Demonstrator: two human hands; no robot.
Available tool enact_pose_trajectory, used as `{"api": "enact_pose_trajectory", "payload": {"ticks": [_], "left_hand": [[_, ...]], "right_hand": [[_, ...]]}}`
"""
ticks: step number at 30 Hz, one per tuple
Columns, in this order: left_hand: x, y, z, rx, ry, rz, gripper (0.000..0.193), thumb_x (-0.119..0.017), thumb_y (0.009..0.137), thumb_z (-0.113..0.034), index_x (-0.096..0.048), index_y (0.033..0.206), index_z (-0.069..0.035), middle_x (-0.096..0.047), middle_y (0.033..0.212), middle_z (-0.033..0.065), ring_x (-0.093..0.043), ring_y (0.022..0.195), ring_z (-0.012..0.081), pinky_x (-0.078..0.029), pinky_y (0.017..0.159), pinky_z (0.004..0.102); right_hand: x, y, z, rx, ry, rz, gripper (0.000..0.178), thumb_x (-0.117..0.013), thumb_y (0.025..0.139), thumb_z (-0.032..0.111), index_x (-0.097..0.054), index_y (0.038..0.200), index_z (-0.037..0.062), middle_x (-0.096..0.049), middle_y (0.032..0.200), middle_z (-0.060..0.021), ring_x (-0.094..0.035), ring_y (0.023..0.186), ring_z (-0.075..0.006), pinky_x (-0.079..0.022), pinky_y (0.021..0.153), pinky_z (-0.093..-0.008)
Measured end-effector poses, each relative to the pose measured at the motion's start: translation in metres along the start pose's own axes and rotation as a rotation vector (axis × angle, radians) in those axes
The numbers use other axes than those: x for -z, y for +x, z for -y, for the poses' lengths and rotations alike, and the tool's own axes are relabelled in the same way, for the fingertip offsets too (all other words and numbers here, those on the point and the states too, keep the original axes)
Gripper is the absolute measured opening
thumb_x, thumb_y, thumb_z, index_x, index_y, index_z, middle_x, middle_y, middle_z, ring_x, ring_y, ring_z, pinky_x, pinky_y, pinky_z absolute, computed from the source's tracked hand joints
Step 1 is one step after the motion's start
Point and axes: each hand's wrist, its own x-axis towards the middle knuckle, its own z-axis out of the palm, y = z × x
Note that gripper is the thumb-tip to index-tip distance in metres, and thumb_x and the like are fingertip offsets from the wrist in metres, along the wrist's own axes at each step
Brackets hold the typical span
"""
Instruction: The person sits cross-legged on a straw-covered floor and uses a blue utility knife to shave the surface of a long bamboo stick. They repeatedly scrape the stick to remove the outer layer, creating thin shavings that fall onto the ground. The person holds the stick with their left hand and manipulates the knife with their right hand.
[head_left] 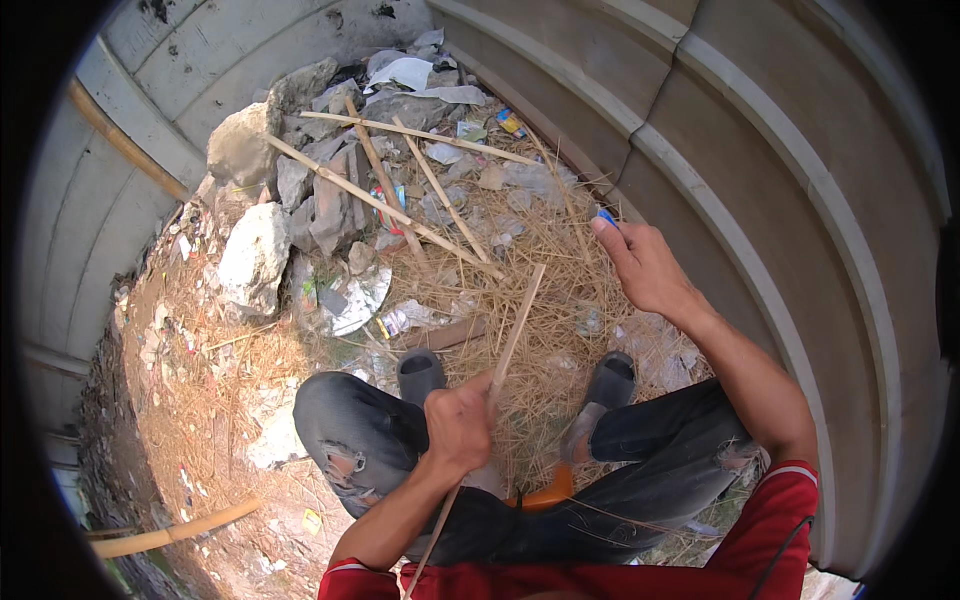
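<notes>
My left hand (pixel 458 428) is closed around a split bamboo strip (pixel 519 320). The strip slants up and away from the fist, and its lower part runs back past my forearm toward my lap. Out to the right, near the metal wall, my right hand (pixel 648 268) is raised and closed, well apart from the strip. A small blue object (pixel 606 216) pokes out by its thumb. Most of that object is hidden by the fingers, so its kind is unclear.
Long bamboo strips (pixel 385 207) lie across rocks (pixel 255 258) and litter ahead. Straw-like shavings (pixel 545 215) cover the ground between my sandals (pixel 612 378). A ribbed metal wall (pixel 800 250) curves along the right. Something orange (pixel 547 490) sits beneath my legs.
</notes>
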Motion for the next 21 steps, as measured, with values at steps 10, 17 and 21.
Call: {"api": "enact_pose_trajectory", "payload": {"ticks": [10, 17, 21], "left_hand": [[0.005, -0.002, -0.002, 0.042, -0.133, 0.047, 0.076, -0.022, 0.109, -0.054, -0.071, 0.113, 0.003, -0.05, 0.05, 0.0034, -0.052, 0.045, 0.0135, -0.038, 0.045, 0.032], [0.017, 0.013, -0.01, 0.24, -0.51, 0.171, 0.081, -0.022, 0.108, -0.061, -0.072, 0.113, 0.003, -0.046, 0.05, -0.0028, -0.04, 0.044, 0.0058, -0.03, 0.045, 0.0246], [0.011, 0.016, -0.006, 0.294, -0.552, 0.187, 0.082, -0.023, 0.108, -0.061, -0.074, 0.112, 0.002, -0.046, 0.05, -0.0031, -0.039, 0.045, 0.0046, -0.03, 0.045, 0.0238]], "right_hand": [[-0.016, 0.018, -0.012, -0.016, -0.012, -0.072, 0.067, -0.045, 0.105, 0.053, -0.06, 0.073, -0.0048, -0.051, 0.057, -0.0201, -0.053, 0.055, -0.0336, -0.043, 0.06, -0.0495], [-0.018, -0.025, 0.021, 0.122, 0.063, 0.113, 0.061, -0.049, 0.104, 0.051, -0.06, 0.078, -0.0031, -0.05, 0.057, -0.0157, -0.048, 0.054, -0.0271, -0.042, 0.058, -0.0447], [-0.049, -0.064, 0.062, 0.272, -0.022, 0.412, 0.054, -0.056, 0.101, 0.048, -0.066, 0.082, -0.0022, -0.061, 0.064, -0.0239, -0.063, 0.061, -0.042, -0.05, 0.062, -0.0499]]}}
